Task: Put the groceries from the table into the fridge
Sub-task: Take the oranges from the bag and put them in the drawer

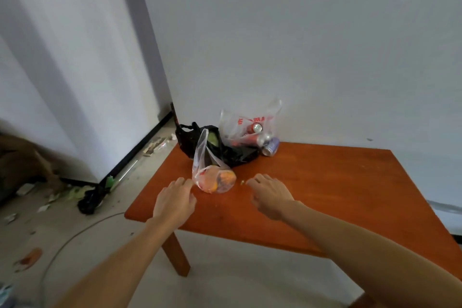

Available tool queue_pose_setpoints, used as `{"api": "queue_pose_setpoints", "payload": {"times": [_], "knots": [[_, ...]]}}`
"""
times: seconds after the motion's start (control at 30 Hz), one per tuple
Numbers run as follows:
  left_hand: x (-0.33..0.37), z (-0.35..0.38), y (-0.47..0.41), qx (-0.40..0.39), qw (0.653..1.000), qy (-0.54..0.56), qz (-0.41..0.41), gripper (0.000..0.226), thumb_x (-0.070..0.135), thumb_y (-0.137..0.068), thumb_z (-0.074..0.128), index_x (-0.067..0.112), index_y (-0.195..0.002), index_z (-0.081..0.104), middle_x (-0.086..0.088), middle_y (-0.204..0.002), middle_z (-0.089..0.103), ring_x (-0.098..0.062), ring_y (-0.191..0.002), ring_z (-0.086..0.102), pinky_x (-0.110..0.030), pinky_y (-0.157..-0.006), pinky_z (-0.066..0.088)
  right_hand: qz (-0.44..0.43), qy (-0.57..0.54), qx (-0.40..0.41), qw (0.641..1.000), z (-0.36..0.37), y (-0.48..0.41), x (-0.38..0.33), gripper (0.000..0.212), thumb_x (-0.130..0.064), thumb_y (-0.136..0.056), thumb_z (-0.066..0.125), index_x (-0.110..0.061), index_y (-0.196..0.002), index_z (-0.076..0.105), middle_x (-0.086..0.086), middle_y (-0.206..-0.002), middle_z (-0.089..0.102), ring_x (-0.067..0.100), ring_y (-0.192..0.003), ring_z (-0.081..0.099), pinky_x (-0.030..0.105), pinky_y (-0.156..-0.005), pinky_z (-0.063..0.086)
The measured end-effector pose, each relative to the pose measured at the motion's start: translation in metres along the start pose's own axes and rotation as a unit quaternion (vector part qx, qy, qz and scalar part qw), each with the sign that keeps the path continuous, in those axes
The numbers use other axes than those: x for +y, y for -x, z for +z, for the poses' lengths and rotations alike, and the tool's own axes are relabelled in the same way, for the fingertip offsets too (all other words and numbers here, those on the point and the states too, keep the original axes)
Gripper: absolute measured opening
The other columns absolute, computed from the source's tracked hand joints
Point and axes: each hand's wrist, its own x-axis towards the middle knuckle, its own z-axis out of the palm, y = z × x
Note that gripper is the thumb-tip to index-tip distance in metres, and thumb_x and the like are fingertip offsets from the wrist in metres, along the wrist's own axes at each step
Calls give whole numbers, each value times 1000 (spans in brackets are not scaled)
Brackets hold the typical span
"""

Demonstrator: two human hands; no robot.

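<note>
My left hand (175, 201) and right hand (271, 197) hover low over the bench (325, 182), fingers loosely spread and holding nothing, on either side of a clear bag of fruit (215, 179). Behind it, a black bag (235, 154) and a bag of cans (250, 125) sit by the wall (325, 45).

Soft, flat indoor light, a bit dim, with a bluish cast on the wall (325, 32). Faint diffuse shadow under the bench (325, 182). Whole frame slightly soft and smeared. Wide-angle bending at the edges, forearms (375, 257) stretched.
</note>
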Motion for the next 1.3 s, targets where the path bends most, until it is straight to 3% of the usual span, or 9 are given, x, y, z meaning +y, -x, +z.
{"api": "queue_pose_setpoints", "payload": {"times": [0.27,0.47,0.6,0.7,0.8,0.93,1.1,1.2,1.3], "knots": [[-84,54,-136,8,997,75,10,37,26,-93,52,19,-129,48,-1,-125,53,-14,-106,53,-27,-85,50,8,-8,-33,999,51,-136,-15,50,-28,-90,55,-23,-137,37,1,-136,45,21,-121,45,34,-96,41],[-96,104,-212,-35,988,145,30,57,39,-89,60,20,-138,38,-2,-138,44,-18,-121,46,-26,-88,44,11,-26,-62,998,94,-196,-24,64,-31,-92,57,-24,-146,23,0,-154,24,21,-141,24,39,-107,34],[-96,145,-234,-66,987,131,66,36,29,-88,62,22,-122,52,-3,-146,34,-23,-132,35,-35,-98,43,-69,-8,-152,986,146,-216,-12,37,-23,-95,50,-28,-131,49,2,-156,22,22,-146,8,51,-110,28],[-98,168,-246,-91,977,172,88,7,20,-89,56,17,-93,61,-2,-119,59,-21,-110,56,-36,-88,49,-76,-54,-197,976,169,-213,8,25,-28,-98,42,-21,-113,61,-1,-133,54,18,-136,35,43,-104,37],[-101,186,-250,-155,964,175,130,10,11,-89,52,20,-91,58,-2,-91,65,-21,-82,62,-33,-70,51,16,-62,-234,970,170,-200,40,26,-32,-99,36,-21,-110,57,-1,-110,61,19,-97,60,34,-79,49],[-116,208,-243,-267,940,6,213,28,3,-92,47,18,-112,59,-1,-118,64,-18,-107,58,-34,-101,42,85,-15,-280,956,177,-183,88,34,-32,-102,29,-21,-127,50,4,-100,66,25,-82,65,36,-66,49],[-122,218,-255,-289,944,0,159,42,11,-94,35,20,-132,50,1,-136,51,-16,-119,52,-38,-107,37,168,-165,-382,893,170,-189,111,53,-17,-88,53,-26,-139,43,0,-137,52,19,-112,57,33,-88,51],[-106,218,-265,-177,960,77,203,51,36,-91,19,14,-107,62,1,-105,56,-16,-96,52,-39,-90,45,175,-276,-337,883,149,-209,100,51,-47,-86,52,-29,-133,51,-2,-125,60,18,-102,61,38,-87,52],[-85,224,-266,-240,914,16,327,49,43,-95,22,21,-104,64,3,-109,57,-18,-108,48,-39,-98,37,204,-227,-158,939,153,-219,70,52,-55,-80,30,-27,-94,71,-8,-98,69,12,-83,62,31,-73,49]]}}
